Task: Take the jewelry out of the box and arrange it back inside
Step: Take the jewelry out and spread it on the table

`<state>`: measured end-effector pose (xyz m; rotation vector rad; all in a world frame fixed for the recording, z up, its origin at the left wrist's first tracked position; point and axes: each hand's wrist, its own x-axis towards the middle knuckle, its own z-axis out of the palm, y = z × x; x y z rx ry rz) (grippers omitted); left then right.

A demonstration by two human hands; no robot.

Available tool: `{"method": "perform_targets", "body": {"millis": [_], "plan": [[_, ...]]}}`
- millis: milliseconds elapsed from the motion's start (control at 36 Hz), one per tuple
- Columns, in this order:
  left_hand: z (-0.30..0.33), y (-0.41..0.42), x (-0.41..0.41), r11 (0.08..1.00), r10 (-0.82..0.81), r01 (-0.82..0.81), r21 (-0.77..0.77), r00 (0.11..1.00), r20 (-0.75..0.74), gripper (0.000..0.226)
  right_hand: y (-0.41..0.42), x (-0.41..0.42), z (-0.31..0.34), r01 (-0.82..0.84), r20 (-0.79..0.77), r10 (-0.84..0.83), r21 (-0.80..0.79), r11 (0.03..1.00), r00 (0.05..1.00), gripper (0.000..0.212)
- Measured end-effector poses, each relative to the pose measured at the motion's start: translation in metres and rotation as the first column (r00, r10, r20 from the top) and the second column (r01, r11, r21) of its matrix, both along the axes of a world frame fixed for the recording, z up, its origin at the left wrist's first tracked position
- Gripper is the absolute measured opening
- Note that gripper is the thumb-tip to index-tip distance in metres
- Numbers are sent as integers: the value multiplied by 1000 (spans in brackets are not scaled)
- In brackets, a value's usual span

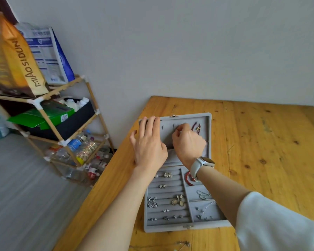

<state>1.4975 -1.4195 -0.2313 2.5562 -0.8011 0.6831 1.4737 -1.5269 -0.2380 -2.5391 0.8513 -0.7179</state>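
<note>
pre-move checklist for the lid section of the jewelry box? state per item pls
1. Lid of the grey jewelry box lies flat open on the wooden table: ok.
2. Left hand rests flat on the lid's left edge, steadying it: ok.
3. Right hand has its fingers curled at the lid's hooks; what it pinches: cannot tell.
4. Dark red bead bracelet hangs in the lid, apart from the right hand: ok.
5. Tray compartments hold earrings and the red bead bracelet, none spilling: ok.
6. Chain lies on the table outside the box: not ok.
</note>
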Motion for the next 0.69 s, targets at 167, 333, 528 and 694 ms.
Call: {"method": "perform_targets", "body": {"millis": [167,333,528,694], "plan": [[1,2,-2,1000,-10,10,2,1000,-26,71,1,4,-3,25,26,-26,11,1000,999,22],[-1,5,-4,1000,-20,20,2,1000,-21,75,-4,0,-1,47,168,-49,14,999,985,21],[-1,3,-2,1000,-13,13,-5,999,-30,77,-21,-3,13,-99,408,190,-233,967,893,23],[5,5,-2,1000,-22,23,6,996,-88,75,-30,-4,67,-207,459,361,-352,913,812,19]]}}
